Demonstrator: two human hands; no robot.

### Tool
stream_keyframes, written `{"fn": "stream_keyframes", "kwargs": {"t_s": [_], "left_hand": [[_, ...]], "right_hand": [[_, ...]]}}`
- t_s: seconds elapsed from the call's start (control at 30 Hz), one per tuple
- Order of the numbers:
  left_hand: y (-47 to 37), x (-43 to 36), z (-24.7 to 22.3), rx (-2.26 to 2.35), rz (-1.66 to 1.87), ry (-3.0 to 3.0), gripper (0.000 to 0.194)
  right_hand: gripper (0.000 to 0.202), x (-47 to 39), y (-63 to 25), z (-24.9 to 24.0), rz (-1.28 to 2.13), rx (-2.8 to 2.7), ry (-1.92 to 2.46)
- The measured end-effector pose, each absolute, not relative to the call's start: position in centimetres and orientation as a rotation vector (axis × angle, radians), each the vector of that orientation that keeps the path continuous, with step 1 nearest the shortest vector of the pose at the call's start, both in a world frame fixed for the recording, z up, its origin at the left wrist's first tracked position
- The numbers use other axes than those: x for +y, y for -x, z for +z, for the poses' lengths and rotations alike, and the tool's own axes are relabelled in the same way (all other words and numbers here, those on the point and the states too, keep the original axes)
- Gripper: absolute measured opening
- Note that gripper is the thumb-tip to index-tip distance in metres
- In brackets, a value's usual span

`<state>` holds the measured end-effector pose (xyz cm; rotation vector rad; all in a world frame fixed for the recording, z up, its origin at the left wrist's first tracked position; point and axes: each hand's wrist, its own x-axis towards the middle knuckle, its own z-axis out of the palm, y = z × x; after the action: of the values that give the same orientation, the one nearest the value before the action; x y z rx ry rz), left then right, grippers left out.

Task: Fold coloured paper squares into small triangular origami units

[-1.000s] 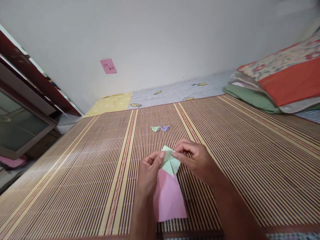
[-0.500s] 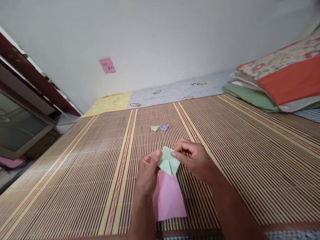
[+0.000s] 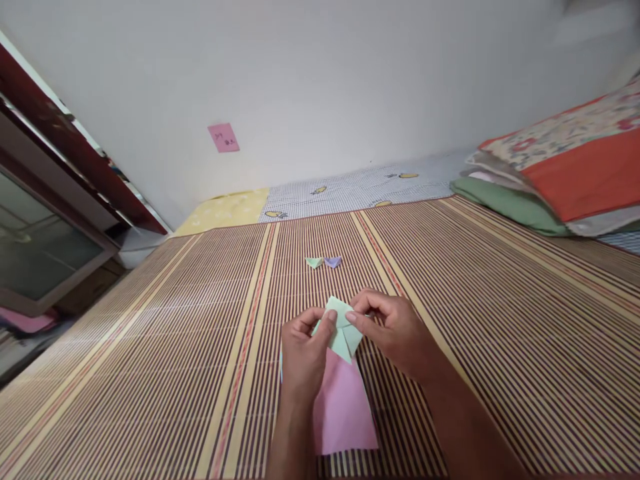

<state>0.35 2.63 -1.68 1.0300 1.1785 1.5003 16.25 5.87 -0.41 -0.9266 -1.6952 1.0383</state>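
Observation:
A folded light green paper (image 3: 343, 337) is held up between both hands, with creases and a slit between its lower flaps. My left hand (image 3: 311, 337) pinches its left side, the thumb lying on the front. On the right side, my right hand (image 3: 383, 327) grips the upper edge between thumb and fingers. Below the green paper lies a pink paper (image 3: 345, 407) on the striped mat, partly covered by my left hand and wrist. Farther off, a small folded green piece (image 3: 314, 263) and a small folded purple piece (image 3: 333, 262) sit side by side.
The striped bamboo mat (image 3: 225, 300) spans the surface. Folded bedding with a red and floral cover (image 3: 585, 173) is stacked at the right. A pink note (image 3: 223, 137) is on the wall behind. A glass-fronted cabinet (image 3: 45, 233) stands at the left.
My left thumb has moved farther onto the front of the green paper, whose top now tilts differently. The whole view has shifted slightly.

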Motion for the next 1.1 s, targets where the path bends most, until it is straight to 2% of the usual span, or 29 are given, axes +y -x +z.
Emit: {"fn": "stream_keyframes", "kwargs": {"t_s": [0.4, 0.77, 1.1], "left_hand": [[-0.7, 2.9, -2.1, 1.183, 1.557, -0.888, 0.027], [-1.0, 3.0, -2.5, 1.175, 1.742, -0.818, 0.021], [-1.2, 2.7, -2.7, 1.251, 1.810, -0.849, 0.023]], "right_hand": [[0.025, 5.8, -16.2, -0.6, 1.046, -1.672, 1.024], [0.024, 5.4, -15.6, 0.1, 0.950, -1.688, 0.864], [0.025, 5.4, -15.3, -0.5, 0.960, -1.699, 0.874]]}}
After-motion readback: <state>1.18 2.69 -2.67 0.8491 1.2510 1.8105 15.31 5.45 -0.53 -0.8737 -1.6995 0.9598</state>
